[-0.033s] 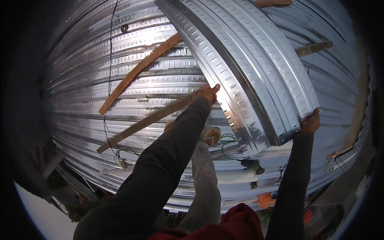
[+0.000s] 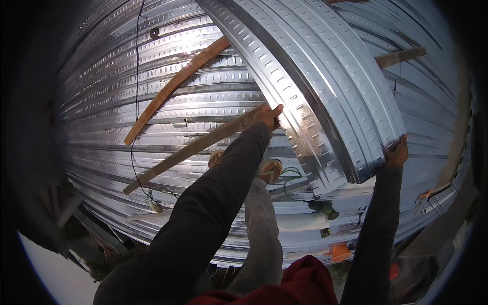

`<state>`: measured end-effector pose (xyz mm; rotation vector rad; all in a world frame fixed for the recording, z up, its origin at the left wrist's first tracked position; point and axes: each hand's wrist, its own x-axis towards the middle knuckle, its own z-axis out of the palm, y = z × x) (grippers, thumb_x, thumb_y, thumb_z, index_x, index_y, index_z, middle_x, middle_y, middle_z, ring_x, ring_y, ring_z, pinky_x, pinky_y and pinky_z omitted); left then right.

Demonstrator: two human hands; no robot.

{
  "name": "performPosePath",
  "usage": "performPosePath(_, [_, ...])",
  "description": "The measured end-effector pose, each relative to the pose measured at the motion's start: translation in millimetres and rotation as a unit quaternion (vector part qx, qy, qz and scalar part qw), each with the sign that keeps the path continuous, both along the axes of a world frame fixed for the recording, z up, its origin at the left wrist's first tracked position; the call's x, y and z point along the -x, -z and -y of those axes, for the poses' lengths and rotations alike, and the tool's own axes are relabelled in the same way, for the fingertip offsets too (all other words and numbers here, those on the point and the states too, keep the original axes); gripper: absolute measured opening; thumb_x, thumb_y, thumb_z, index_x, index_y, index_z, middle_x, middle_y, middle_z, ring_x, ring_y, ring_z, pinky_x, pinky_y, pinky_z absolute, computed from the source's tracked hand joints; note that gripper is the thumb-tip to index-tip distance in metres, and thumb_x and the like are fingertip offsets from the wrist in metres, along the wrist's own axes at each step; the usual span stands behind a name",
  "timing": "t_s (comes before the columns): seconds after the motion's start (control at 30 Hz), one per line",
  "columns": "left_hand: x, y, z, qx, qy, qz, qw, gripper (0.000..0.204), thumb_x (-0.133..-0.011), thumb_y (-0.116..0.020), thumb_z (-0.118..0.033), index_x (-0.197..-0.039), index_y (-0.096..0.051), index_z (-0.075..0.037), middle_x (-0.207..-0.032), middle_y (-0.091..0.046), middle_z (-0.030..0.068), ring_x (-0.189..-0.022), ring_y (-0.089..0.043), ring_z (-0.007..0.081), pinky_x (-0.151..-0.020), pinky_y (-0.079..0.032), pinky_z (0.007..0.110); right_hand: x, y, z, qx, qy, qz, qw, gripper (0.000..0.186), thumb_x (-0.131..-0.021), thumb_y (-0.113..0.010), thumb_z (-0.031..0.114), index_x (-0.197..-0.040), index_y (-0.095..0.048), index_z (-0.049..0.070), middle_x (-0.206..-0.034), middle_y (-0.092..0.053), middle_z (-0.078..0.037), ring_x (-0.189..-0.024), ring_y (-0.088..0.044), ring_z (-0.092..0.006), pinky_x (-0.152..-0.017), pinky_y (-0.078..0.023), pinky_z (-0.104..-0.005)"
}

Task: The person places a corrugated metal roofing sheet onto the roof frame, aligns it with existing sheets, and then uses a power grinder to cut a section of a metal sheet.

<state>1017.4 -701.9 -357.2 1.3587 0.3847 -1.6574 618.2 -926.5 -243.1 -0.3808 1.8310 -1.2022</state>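
Observation:
A long ribbed metal decking sheet [image 2: 305, 76] slants from the top of the view down toward me. My left hand [image 2: 267, 117] grips its left edge, thumb on top and fingers wrapped beneath. At the near right corner my right hand [image 2: 397, 153] holds the same sheet, its fingers partly hidden by the metal. Under the sheet's left edge, close to my left hand, runs a wooden plank [image 2: 193, 148]. A second, browner plank [image 2: 175, 91] lies farther off to the left, its upper end reaching the sheet.
Ribbed metal decking [image 2: 101, 122] spreads all around underfoot. A green angle grinder [image 2: 324, 209] with a green cord lies near my sandalled foot [image 2: 269, 171]. A black cable [image 2: 138, 76] crosses the left side. Nearer lies an orange object [image 2: 339, 252]; another wood piece [image 2: 401, 57] is at right.
The sheet's near end has tilted slightly, showing more of its dark rib end. My left hand has shifted a little right and up; my right hand has risen slightly. Both keep their grip.

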Motion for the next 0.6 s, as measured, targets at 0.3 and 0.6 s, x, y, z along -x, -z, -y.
performPosePath(0.3, [70.2, 98.8, -22.4, 0.005, -0.013, 0.016, 1.000, 0.022, -0.090, -0.075, -0.026, -0.104, -0.065, -0.012, -0.097, -0.065, -0.0022, -0.090, -0.058, 0.0125, -0.085, -0.047, 0.034, 72.1, 129.7, 5.8, -0.124, -0.118, -0.145, 0.975, 0.048, -0.097, -0.060, 0.049, -0.101, -0.061, 0.001, -0.080, -0.063, -0.006, -0.063, -0.063, -0.0136, -0.049, -0.048, -0.0273])
performPosePath(0.6, [56.5, 67.8, -77.4, -0.173, 0.195, 0.045, 0.964, 0.114, -0.077, -0.082, -0.051, -0.157, -0.016, -0.004, -0.155, -0.033, 0.0198, -0.137, -0.038, 0.0399, -0.100, -0.046, 0.048, 84.8, 142.7, -40.1, -0.085, -0.158, -0.427, 0.886, 0.098, -0.088, -0.059, 0.068, -0.145, -0.036, -0.008, -0.144, -0.044, -0.026, -0.131, -0.048, -0.0336, -0.107, -0.040, -0.0451])
